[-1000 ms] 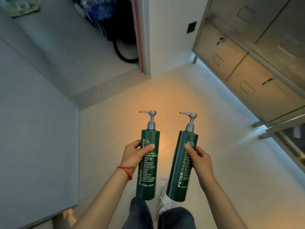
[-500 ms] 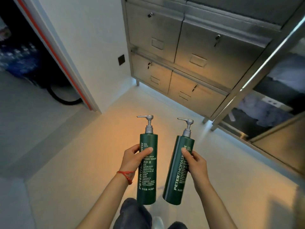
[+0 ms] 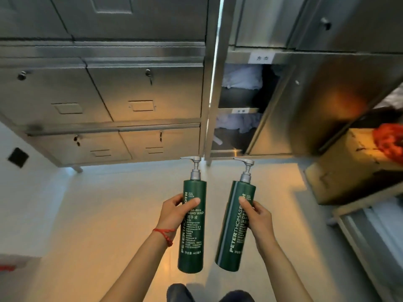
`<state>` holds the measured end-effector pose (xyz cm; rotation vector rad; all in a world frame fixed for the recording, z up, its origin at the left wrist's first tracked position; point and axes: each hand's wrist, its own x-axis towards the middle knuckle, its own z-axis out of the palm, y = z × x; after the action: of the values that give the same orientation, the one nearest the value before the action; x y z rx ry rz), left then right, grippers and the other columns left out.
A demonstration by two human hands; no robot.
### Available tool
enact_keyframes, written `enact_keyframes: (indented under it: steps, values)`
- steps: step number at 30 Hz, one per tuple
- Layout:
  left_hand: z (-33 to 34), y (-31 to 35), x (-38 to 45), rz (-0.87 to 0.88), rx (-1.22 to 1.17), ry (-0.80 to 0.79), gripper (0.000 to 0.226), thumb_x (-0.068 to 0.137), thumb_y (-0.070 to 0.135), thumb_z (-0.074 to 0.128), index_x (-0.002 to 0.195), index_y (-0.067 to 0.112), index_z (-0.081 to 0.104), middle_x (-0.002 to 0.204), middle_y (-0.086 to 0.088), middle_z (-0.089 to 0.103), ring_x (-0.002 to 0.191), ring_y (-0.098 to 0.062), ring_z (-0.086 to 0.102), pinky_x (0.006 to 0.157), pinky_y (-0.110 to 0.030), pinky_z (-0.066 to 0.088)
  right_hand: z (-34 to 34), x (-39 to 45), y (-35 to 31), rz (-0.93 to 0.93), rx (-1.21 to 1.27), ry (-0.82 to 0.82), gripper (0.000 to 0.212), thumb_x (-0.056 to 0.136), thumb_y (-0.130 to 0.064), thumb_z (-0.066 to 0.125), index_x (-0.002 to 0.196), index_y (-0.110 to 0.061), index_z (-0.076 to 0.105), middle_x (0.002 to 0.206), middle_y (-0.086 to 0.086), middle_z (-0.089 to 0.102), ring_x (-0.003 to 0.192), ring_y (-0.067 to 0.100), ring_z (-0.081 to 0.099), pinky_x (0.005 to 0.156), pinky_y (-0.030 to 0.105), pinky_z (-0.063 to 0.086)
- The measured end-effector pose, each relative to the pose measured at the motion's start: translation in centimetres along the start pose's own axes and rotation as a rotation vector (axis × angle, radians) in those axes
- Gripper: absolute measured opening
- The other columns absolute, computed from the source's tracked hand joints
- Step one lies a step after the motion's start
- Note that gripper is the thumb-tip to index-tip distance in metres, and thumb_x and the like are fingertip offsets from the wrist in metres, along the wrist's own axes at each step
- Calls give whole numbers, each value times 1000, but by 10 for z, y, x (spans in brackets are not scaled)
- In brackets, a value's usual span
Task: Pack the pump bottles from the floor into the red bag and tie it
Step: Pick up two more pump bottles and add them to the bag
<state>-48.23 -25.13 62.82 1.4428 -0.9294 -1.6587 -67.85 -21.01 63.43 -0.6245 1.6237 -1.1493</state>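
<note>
I hold two dark green pump bottles with grey pump heads upright in front of me, above the pale floor. My left hand [image 3: 174, 211] grips the left pump bottle [image 3: 193, 240] around its middle. My right hand [image 3: 258, 216] grips the right pump bottle [image 3: 234, 234], which tilts slightly to the right. At the far right edge, crumpled red material, apparently the red bag [image 3: 389, 144], lies on a cardboard box [image 3: 340, 168].
Steel lockers [image 3: 104, 101] with small handles fill the wall ahead. An open steel cabinet [image 3: 237, 118] shows shelves with folded cloth; its door [image 3: 309, 110] swings out to the right. A low shelf frame [image 3: 357, 216] runs along the right. My knees show at the bottom.
The view has swung right: the doorway at left has gone out of sight, and the lockers, open cabinet, box and red material have come into view. Both hands still hold their bottles.
</note>
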Motion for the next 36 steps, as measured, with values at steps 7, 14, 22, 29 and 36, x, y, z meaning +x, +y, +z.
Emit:
enact_keyframes:
  steps: [7,14,22,29,36]
  values:
    - [59,12,42,-23,115,-188,14,76,10,69,88,15,65,92,-14,67,79,-25,64,70,-31,52,-39,11,-5,9,104,209,14,81,-26,64,88,-14,65,81,5,68,71,19,64,63,27,49]
    - [144,20,79,-33,206,-337,20,75,14,70,94,14,63,96,-13,67,81,-23,65,67,-27,52,-101,45,-15,8,139,323,25,82,-29,62,100,-11,64,88,5,69,79,18,66,62,24,48]
    - [261,37,121,-12,271,-397,21,76,18,69,96,14,62,97,-12,67,85,-25,65,69,-28,51,-189,105,-53,-25,148,341,21,83,-30,62,99,-17,61,89,-1,68,80,11,65,55,14,46]
    - [358,57,169,-14,284,-471,29,76,16,69,103,10,61,98,-11,67,86,-23,65,67,-26,49,-258,165,-82,-25,183,395,27,82,-33,62,105,-18,60,97,1,69,89,16,65,66,23,48]
    - [451,75,259,-32,338,-595,20,74,12,71,92,15,65,95,-13,69,83,-25,65,70,-29,50,-306,250,-105,-30,227,534,21,81,-29,64,98,-17,64,88,-1,70,77,9,67,60,17,48]
